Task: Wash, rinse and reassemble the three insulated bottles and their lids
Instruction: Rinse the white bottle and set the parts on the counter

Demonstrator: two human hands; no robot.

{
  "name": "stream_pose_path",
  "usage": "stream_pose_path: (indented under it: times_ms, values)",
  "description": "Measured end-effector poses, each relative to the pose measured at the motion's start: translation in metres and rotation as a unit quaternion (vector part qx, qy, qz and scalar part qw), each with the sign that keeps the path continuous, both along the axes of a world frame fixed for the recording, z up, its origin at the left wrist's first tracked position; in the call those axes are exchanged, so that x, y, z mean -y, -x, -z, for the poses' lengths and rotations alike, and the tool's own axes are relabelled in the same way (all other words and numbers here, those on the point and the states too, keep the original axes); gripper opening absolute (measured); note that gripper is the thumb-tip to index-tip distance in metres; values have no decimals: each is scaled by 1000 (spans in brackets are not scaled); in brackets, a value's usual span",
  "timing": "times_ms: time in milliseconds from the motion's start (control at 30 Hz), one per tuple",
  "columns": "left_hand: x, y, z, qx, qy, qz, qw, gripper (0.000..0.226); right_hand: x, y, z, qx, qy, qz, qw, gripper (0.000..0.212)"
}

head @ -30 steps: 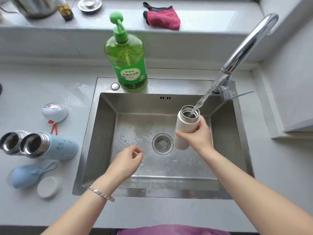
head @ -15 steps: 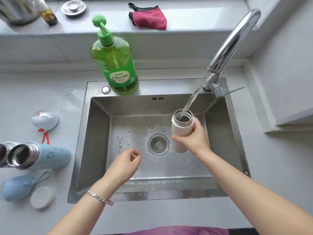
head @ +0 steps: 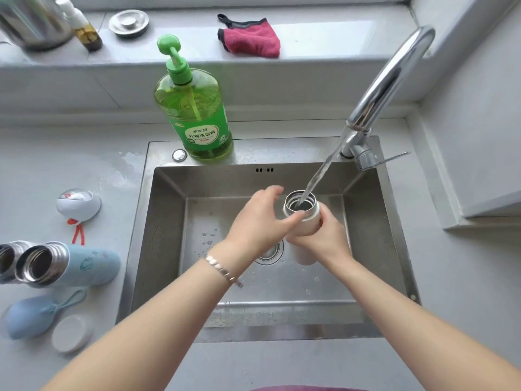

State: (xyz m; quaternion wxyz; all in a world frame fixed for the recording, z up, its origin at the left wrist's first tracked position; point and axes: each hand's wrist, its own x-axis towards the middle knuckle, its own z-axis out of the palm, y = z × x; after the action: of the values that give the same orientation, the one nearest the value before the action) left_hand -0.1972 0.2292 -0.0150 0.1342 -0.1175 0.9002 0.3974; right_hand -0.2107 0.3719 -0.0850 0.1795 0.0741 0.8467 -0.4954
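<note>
Lids are lying at the near left corner of the table (head: 282, 365), a white lid (head: 72, 335) beside a blue lid (head: 31, 316), with a blue bottle (head: 87, 266) resting on its side just behind them along the left edge. Over the sink (head: 166, 235), the right hand (head: 318, 239) is holding the white bottle (head: 314, 218) upright, fingers wrapping its body, while the left hand (head: 256, 221) is touching the neck with its thumb, fingers apart and relaxed. Water from the faucet (head: 389, 80) at the sink's far right corner is pouring into the open mouth. Rigid and wet, the bottle is likely getting heavier and slicker; a full wrap around mid-body looks safest. A soap bottle (head: 197, 117) is standing on the sink's far rim.
</note>
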Motion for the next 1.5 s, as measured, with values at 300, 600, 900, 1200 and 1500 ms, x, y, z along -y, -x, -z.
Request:
stream_pose_path:
  times_ms: [300,600,900,1200,1500]
  values:
    - [-8,-6,18,-27,-98,-46,994,28,-24,-27,-33,-20,-2,-75,997,81]
    - [27,-63,12,-63,-314,-284,904,30,6,-45,-47,131,235,191,944,18]
    - [7,-46,9,-20,-394,-325,860,59,12,-56,-67,-43,203,317,926,31]
    - [5,-59,7,0,-425,-340,839,57,13,-46,-64,-20,198,313,929,37]
    - [1,-71,36,130,-330,-189,916,68,-23,-33,-85,-125,71,143,979,49]
